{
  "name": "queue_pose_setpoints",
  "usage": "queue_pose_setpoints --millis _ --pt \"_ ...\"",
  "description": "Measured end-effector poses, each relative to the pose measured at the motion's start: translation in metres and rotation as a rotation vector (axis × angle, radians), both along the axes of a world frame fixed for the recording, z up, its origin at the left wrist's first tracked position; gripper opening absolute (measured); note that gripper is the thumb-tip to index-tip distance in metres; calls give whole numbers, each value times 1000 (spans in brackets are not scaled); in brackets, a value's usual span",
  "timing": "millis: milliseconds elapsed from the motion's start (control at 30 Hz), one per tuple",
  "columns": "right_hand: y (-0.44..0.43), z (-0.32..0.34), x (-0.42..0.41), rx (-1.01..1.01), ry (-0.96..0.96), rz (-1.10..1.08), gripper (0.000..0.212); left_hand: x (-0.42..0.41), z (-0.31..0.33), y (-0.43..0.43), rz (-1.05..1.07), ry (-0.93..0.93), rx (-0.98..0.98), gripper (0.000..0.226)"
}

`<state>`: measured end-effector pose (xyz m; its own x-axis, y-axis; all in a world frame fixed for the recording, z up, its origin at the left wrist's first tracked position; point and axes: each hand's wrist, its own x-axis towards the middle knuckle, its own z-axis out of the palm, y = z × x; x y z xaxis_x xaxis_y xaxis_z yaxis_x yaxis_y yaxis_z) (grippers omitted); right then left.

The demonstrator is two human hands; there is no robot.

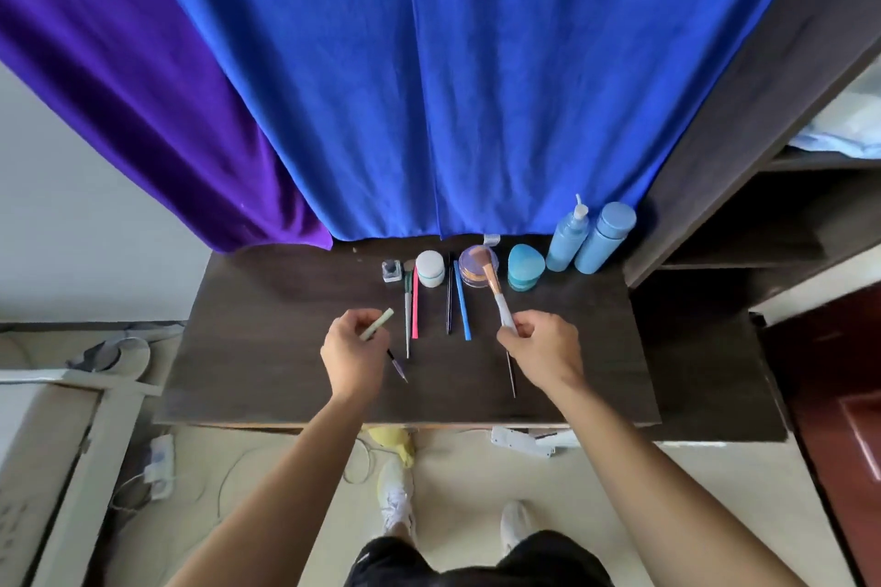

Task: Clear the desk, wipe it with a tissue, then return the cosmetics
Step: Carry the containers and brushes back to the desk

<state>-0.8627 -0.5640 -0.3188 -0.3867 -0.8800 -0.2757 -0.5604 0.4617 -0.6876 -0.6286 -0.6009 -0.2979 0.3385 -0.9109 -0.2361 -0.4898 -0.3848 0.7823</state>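
Nearer the person than the white jar (430,268), and to its left, the left hand (355,350) hovers over the dark surface (262,348). The forearm reaches straight in from the front edge and the back of the hand faces up. Its fingers are curled and pinch a pale green stick (377,324), whose free end points up and back toward the jar. A thin purple-tipped stick (398,365) shows just below this hand; whether the hand holds it or it lies on the surface cannot be told.

Right of the jar and equally near the person, the right hand (538,348) is raised with its wrist bent inward. Thumb and fingertips are closed on the white handle of a makeup brush (496,291), and the peach bristles tilt back over a purple-lidded jar (476,265) that stands just right of the white jar. A thin dark stick (511,372) shows beneath this hand.

Lying lengthwise in front of the white jar are a grey-green pencil (407,315) and a pink pencil (414,307). Just to the right of these lie a black pencil (448,296) and a blue pencil (462,300). A small glass bottle (392,271) stands just left of the jar. Farther right of the jar are a teal container (524,267), a blue pump bottle (567,238) and a blue capped bottle (604,236), all along the back edge below a blue curtain (453,86).
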Motion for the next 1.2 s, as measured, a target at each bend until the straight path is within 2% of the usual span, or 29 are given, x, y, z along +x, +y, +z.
queue_pose_setpoints --millis 367,567,667,800,867,967,1100,1200 --pt "-75 -40 14 119 140 -286 17 29 -73 -102 -149 -56 16 20" --pt "-78 -63 19 282 177 -239 22 37 -103 -105 -240 -134 194 45" --pt "-71 -67 22 301 165 -251 23 39 -105 -106 -266 -157 196 49" --pt "-63 -65 21 339 185 -194 35 37 -99 -110 -287 -179 211 49" --pt "-61 -56 17 343 226 -145 41 35 -89 -111 -331 -203 152 49" --pt "-61 -33 7 234 302 -93 43 30 -60 -112 -444 -283 -75 50" --pt "-60 11 -13 -139 480 -70 46 13 -6 -120 -554 -416 -405 57" --pt "-54 49 -32 -333 644 -100 58 -10 33 -122 -612 -422 -621 59"
